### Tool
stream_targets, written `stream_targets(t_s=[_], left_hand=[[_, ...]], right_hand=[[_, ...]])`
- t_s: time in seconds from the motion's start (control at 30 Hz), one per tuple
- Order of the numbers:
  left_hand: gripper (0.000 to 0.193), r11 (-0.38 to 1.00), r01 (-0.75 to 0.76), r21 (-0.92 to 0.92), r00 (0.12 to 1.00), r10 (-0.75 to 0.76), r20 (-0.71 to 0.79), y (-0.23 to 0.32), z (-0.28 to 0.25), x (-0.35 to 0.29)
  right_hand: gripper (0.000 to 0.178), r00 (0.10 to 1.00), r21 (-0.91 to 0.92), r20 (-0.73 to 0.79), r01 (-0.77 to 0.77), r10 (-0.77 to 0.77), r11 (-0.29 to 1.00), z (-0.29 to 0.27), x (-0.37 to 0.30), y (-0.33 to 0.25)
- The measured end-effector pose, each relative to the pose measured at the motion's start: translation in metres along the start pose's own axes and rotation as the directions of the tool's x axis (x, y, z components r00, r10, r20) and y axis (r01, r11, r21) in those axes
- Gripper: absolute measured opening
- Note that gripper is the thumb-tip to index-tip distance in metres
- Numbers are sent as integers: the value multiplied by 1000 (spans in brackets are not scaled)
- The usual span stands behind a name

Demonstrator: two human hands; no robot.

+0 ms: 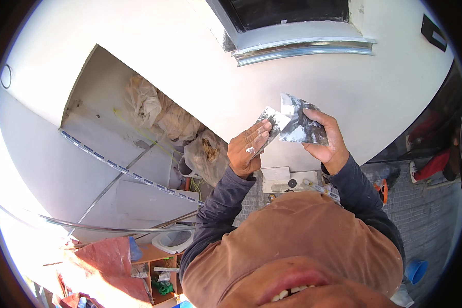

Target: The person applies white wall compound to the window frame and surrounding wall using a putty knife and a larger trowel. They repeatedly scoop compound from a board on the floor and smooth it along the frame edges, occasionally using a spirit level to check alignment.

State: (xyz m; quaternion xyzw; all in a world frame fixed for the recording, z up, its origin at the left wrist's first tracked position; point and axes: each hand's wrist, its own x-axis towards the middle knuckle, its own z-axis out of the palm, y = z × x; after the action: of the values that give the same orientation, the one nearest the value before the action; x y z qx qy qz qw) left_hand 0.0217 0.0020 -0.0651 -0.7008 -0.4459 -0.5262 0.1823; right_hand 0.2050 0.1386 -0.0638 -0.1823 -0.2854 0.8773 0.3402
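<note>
My left hand point(249, 148) grips a small flat putty knife point(278, 120), its fingers stretched along the blade, which is smeared with white paste. White paste also marks the fingers. In my right hand point(329, 141) is a wider flat scraper point(305, 128), with the thumb on its face and patches of white paste over the dark metal. The tips of the two blades meet or overlap in front of my chest, before the white wall point(210, 87). Both handles are hidden by the hands.
Above is a window with a metal sill point(305, 51). Clear plastic bags point(205, 154) lie in a wall opening at left, bordered by a perforated metal strip point(123, 167). Below stand a white basin point(173, 240) and an orange shelf unit point(154, 254). A blue bucket point(416, 270) sits lower right; another person's shoe point(381, 191) shows nearby.
</note>
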Motion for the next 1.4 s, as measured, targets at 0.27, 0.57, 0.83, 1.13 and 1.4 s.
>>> stream_targets(t_s=[0.27, 0.57, 0.83, 1.13, 1.4], left_hand=[[33, -266, 584, -767, 64, -927, 371, -7, 12, -43], [32, -402, 385, -831, 46, -891, 452, 4, -27, -1], [30, 915, 107, -388, 536, -382, -752, 5, 22, -4], [32, 844, -122, -523, 910, -115, -397, 0, 35, -39], [28, 983, 80, -165, 986, -102, -131, -17, -31, -8]], right_hand=[[49, 594, -427, 773, 746, -221, 511, -10, -27, -23], [41, 748, -743, 661, 644, -53, -180, -24, -26, -23], [17, 885, 206, 132, -466, 447, 861, 8, -45, 10], [22, 951, 279, 126, -306, 281, 910, 55, -66, -11], [19, 982, 9, 188, 11, -12, 1000, 48, -21, -81]])
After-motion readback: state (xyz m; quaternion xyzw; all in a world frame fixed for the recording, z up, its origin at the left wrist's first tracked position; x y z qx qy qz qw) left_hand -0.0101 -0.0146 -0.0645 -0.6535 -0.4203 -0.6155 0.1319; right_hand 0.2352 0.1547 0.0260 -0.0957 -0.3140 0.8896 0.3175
